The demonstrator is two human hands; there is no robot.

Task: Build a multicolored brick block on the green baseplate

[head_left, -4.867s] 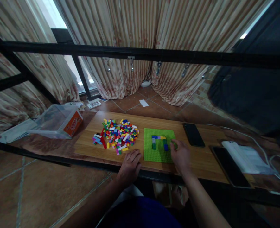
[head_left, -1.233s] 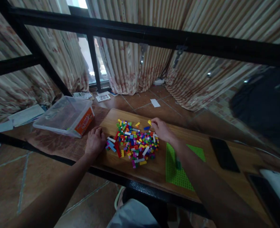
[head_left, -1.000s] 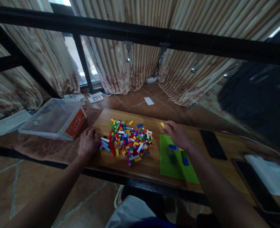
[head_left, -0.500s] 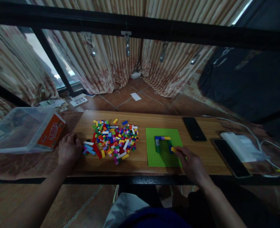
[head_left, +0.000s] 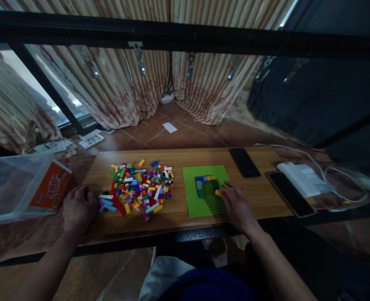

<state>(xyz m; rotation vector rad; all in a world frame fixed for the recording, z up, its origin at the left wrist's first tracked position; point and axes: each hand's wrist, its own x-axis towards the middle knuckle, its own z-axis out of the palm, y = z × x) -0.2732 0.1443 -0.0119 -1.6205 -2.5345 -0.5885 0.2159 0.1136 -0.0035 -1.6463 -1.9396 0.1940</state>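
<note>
My right hand (head_left: 239, 205) pinches a small yellow brick (head_left: 218, 192) between thumb and fingertips. This brick is at the near end of the right-hand row of a U-shaped brick outline (head_left: 200, 185); whether it is pressed down I cannot tell. Blue, purple, yellow and green bricks make up the outline, which stands on a green studded baseplate (head_left: 193, 207). At the left of the board my left hand (head_left: 79, 207) rests with curled fingers, nothing visible in it. Close to its right side lie light blue bricks (head_left: 109, 204) and a red brick (head_left: 119, 205).
A loose pile of mixed bricks (head_left: 144, 186) covers the left half of the wooden board (head_left: 172, 221). A clear plastic box (head_left: 12, 184) with an orange label stands far left. Two dark phones (head_left: 244, 162), a white device (head_left: 301, 179) and a white cable (head_left: 313, 158) lie right.
My right hand has brought the yellow brick in against the near end of the outline's right row. The whole view has shifted; my left hand still rests beside the pile.
</note>
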